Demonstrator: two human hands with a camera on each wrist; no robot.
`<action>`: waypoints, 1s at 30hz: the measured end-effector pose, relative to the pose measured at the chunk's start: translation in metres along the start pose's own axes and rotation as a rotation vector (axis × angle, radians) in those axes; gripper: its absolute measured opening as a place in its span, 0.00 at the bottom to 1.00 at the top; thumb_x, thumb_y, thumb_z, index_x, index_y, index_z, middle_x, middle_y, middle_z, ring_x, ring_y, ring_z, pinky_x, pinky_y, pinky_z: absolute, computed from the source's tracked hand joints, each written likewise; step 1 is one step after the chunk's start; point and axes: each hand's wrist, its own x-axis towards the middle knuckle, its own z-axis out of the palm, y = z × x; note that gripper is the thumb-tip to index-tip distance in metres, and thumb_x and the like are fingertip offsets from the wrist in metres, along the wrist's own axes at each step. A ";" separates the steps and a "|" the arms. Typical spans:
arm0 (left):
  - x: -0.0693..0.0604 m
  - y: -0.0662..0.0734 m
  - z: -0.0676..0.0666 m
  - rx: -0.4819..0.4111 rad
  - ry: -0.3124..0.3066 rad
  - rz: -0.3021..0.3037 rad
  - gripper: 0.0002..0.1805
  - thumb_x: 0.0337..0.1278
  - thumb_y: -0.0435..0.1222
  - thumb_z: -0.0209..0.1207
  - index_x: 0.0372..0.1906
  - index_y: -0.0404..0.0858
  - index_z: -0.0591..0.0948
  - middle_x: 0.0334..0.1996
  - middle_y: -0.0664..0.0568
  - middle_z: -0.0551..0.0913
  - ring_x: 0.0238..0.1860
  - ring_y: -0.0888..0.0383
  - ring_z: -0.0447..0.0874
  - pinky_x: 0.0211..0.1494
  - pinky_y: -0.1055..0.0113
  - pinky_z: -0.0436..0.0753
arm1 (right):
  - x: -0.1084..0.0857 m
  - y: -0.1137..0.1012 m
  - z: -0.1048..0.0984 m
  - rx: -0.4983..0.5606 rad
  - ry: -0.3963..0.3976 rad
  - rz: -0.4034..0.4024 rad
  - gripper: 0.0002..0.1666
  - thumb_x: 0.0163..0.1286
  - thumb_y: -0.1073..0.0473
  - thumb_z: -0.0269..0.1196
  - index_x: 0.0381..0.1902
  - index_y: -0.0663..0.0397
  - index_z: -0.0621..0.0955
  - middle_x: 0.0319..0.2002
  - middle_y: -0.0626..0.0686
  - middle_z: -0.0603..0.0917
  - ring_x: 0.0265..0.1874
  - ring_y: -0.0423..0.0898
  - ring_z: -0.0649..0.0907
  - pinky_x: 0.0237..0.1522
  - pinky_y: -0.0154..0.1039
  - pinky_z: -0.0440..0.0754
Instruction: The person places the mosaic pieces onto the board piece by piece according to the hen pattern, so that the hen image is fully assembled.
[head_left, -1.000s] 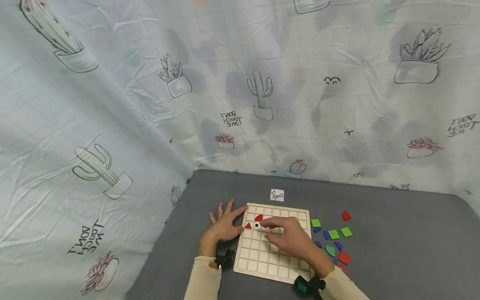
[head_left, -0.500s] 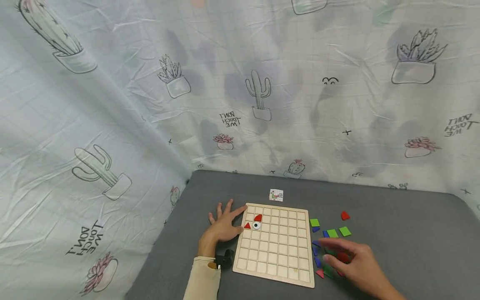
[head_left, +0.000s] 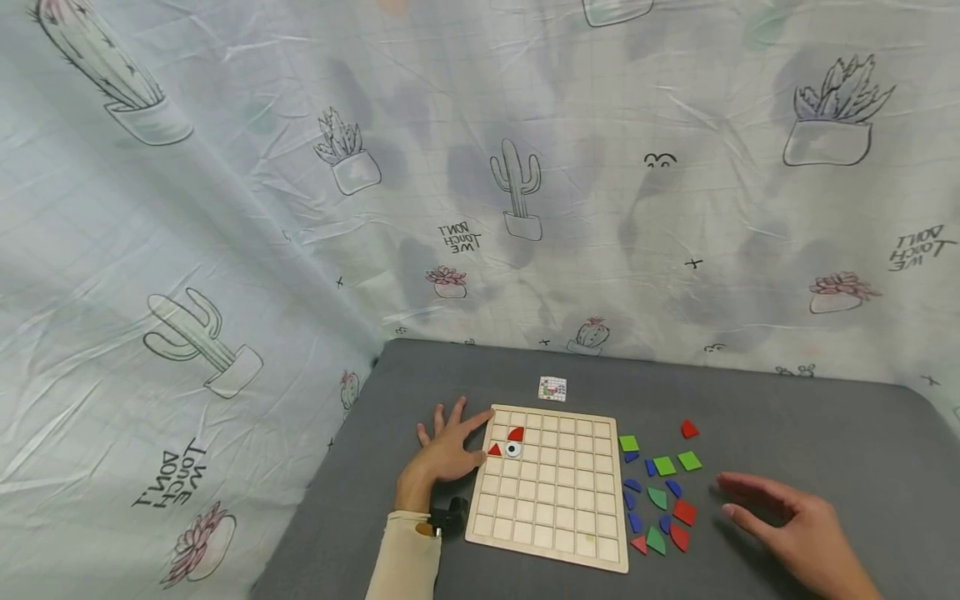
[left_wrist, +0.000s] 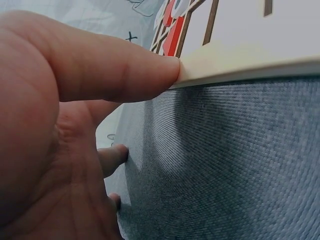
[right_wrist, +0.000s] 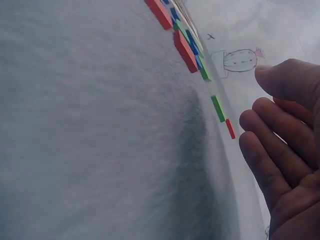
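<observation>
A wooden grid board (head_left: pixel 551 492) lies on the grey table. Near its upper left are a red triangle (head_left: pixel 495 450), a white round eye piece (head_left: pixel 513 449) and a red quarter-circle (head_left: pixel 516 434). My left hand (head_left: pixel 444 454) is spread at the board's left side; in the left wrist view its thumb (left_wrist: pixel 150 75) touches the board's edge. My right hand (head_left: pixel 798 529) hovers over the table to the right of the loose pieces. Its fingers are loosely bent with nothing between them, and the right wrist view shows the palm bare.
Loose flat pieces lie right of the board: green squares (head_left: pixel 689 461), a red square (head_left: pixel 684 512), green quarter-circles (head_left: pixel 657 498) and several blue pieces (head_left: pixel 633 485). One red piece (head_left: pixel 689 429) sits farther back. A small printed card (head_left: pixel 552 388) lies behind the board. Patterned cloth hangs around the table.
My right hand has left the eye piece on the board, passed over the loose pieces and moved right, apart from them. My left hand has stayed at the board's edge.
</observation>
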 end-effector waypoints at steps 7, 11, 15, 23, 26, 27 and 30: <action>0.001 -0.002 0.001 0.006 -0.001 0.002 0.42 0.66 0.36 0.66 0.83 0.65 0.72 0.90 0.37 0.46 0.87 0.23 0.25 0.75 0.16 0.19 | 0.031 0.006 0.004 -0.015 -0.012 -0.099 0.22 0.66 0.60 0.80 0.58 0.46 0.91 0.48 0.38 0.94 0.47 0.17 0.85 0.45 0.15 0.80; -0.002 0.006 -0.003 0.034 -0.011 -0.015 0.41 0.66 0.37 0.67 0.83 0.61 0.72 0.90 0.37 0.46 0.88 0.24 0.25 0.76 0.16 0.20 | 0.049 0.010 0.009 -0.052 -0.036 -0.113 0.23 0.66 0.59 0.81 0.58 0.46 0.91 0.49 0.46 0.95 0.45 0.20 0.86 0.42 0.17 0.81; -0.004 0.011 -0.005 0.044 -0.023 -0.042 0.41 0.67 0.37 0.67 0.84 0.56 0.72 0.90 0.37 0.47 0.88 0.25 0.27 0.78 0.17 0.23 | 0.063 0.014 0.015 -0.098 -0.065 -0.125 0.23 0.65 0.59 0.81 0.58 0.47 0.91 0.51 0.53 0.95 0.43 0.22 0.86 0.40 0.21 0.82; 0.006 -0.010 0.007 0.045 -0.008 -0.023 0.42 0.68 0.40 0.65 0.84 0.65 0.70 0.91 0.40 0.45 0.88 0.26 0.24 0.77 0.17 0.20 | 0.062 0.017 0.016 -0.097 -0.094 -0.191 0.22 0.60 0.63 0.83 0.53 0.46 0.93 0.45 0.49 0.95 0.39 0.25 0.87 0.36 0.24 0.84; 0.007 -0.012 0.007 0.042 0.001 -0.013 0.42 0.67 0.40 0.66 0.84 0.66 0.70 0.91 0.40 0.45 0.88 0.26 0.24 0.77 0.17 0.20 | 0.057 0.016 0.016 -0.103 -0.084 -0.180 0.23 0.60 0.64 0.83 0.53 0.46 0.92 0.44 0.47 0.95 0.39 0.25 0.87 0.37 0.21 0.82; 0.006 -0.010 0.006 0.038 -0.002 -0.012 0.42 0.67 0.39 0.66 0.84 0.65 0.71 0.91 0.39 0.45 0.88 0.25 0.24 0.76 0.17 0.20 | 0.056 0.016 0.016 -0.107 -0.076 -0.171 0.24 0.59 0.64 0.83 0.53 0.46 0.92 0.44 0.47 0.95 0.40 0.25 0.87 0.38 0.20 0.81; 0.002 -0.002 0.001 0.017 -0.014 -0.021 0.42 0.66 0.37 0.67 0.84 0.61 0.72 0.91 0.37 0.46 0.88 0.25 0.25 0.77 0.17 0.20 | 0.055 0.015 0.019 -0.121 -0.065 -0.154 0.25 0.57 0.65 0.84 0.54 0.46 0.92 0.44 0.47 0.95 0.41 0.26 0.87 0.41 0.19 0.80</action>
